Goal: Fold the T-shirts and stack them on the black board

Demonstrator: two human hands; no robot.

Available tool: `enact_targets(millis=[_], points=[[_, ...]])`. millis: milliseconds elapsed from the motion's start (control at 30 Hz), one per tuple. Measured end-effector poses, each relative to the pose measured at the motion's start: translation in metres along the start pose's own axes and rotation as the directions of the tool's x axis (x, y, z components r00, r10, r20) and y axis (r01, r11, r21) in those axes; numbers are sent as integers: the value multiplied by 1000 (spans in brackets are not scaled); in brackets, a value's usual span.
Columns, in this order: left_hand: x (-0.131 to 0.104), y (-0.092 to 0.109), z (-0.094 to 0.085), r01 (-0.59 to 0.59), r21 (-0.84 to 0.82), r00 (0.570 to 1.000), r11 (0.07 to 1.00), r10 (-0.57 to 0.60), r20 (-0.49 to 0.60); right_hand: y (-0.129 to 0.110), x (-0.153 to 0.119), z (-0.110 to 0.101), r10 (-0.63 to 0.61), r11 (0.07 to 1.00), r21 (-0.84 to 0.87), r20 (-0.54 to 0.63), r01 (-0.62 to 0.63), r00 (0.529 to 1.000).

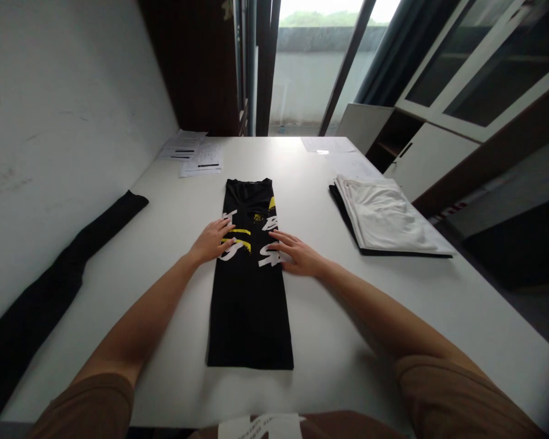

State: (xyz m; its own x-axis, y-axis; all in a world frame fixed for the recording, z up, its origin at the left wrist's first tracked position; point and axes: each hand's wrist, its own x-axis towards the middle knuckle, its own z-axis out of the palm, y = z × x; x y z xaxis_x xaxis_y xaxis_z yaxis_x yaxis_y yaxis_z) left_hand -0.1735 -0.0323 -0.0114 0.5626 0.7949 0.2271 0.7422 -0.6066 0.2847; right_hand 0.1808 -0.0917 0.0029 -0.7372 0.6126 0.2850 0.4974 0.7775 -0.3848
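Head cam: our hands were apart on a black printed garment

We had it laid lengthwise on the white table, left hand at its left edge, right hand at its right, fingers spread, nothing gripped. Light, even pressure was probably the trick, since the creases up top looked easy to bunch. Folded white cloth sat off to our right.

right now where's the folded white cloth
In the head view, the folded white cloth lies on the right side of the white table, stacked on a black one, right of the right hand.
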Motion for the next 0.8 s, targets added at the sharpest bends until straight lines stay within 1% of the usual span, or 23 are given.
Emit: enact_targets(millis=[100, 167, 267, 333, 400, 433, 467, 533, 600, 633, 667, 700, 733, 800], points=[[-18, 12, -5, -30, -1, 999, 1000, 30, 32, -19, -1, -3, -107, 994, 22, 82, 106, 991], [-23, 17, -7, -34, -11, 999, 999, 34, 39, -36, -2, -2, -189, 982, 28, 123, 187, 974], [-23, 19, -8, -25, -21, 999, 999, 25, 34, -65, -5, 4, -339, 941, 58, 175, 334, 924], [-21, 18, -7, -31, -35, 999, 999, 31, 18, -80, -7, 9, -448, 894, 108, 210, 435, 869], [-20, 17, -6, -49, -56, 999, 997, 49, 4, -89, -8, 15, -523, 852, 177, 225, 493, 822], [-20, 17, -6, -58, -65, 998, 996, 58, 1, -91, -8, 17, -535, 842, 216, 218, 494, 816], [-21, 17, -7, -67, -74, 998, 995, 67, 1, -93, -8, 18, -529, 841, 258, 202, 476, 824], [-21, 18, -9, -80, -95, 997, 992, 81, 4, -95, -7, 15, -460, 848, 370, 161, 378, 873], [-22, 22, -11, -90, -124, 996, 988, 92, 13, -96, -5, 8, -320, 836, 504, 131, 215, 938], [-22, 24, -13, -95, -145, 995, 985, 99, 19, -96, -3, 4, -233, 811, 572, 127, 121, 964], [-21, 27, -13, -100, -171, 994, 980, 106, 27, -96, -2, 2, -141, 772, 636, 133, 24, 981], [-20, 30, -14, -105, -202, 993, 974, 114, 35, -95, -1, 0, -48, 716, 695, 143, -66, 989], [-19, 34, -15, -111, -238, 991, 965, 125, 43, -93, 0, 0, 38, 647, 749, 158, -145, 987], [-17, 43, -15, -121, -336, 987, 934, 149, 58, -88, 2, 4, 203, 470, 842, 189, -265, 961]])
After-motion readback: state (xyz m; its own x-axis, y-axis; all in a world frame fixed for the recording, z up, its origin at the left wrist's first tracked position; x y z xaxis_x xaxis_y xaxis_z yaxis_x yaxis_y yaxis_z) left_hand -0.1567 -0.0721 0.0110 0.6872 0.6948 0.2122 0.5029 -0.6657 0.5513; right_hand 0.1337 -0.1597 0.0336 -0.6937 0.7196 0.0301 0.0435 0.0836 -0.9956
